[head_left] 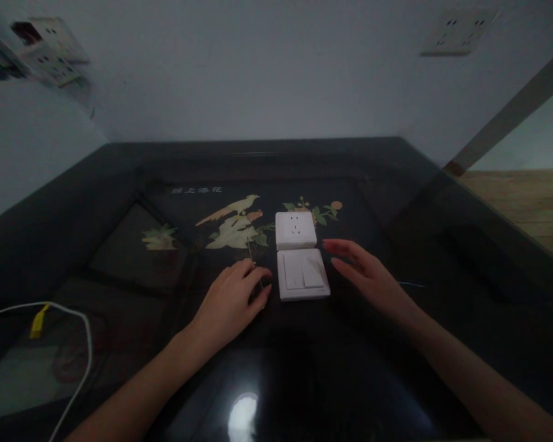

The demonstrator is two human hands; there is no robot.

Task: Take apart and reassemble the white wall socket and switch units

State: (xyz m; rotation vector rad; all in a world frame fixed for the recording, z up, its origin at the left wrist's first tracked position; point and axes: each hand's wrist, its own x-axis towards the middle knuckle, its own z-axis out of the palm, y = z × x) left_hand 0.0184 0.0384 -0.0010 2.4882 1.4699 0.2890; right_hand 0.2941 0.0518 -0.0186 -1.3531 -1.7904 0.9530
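On the dark glossy table, a white wall socket sits just behind a white light switch with two rockers. My left hand rests to the left of the switch, its fingers bent and its thumb apart from the forefinger. A thin rod runs beneath those fingers; its kind is unclear, and the hand hides part of it. To the right of the switch is my right hand, with thumb and fingers spread and nothing between them. Its fingertips are close to the switch's right edge.
A white cable with a yellow tag curves over the table's left side. A thin pale strip lies to the right. Behind the table rises a wall with mounted sockets.
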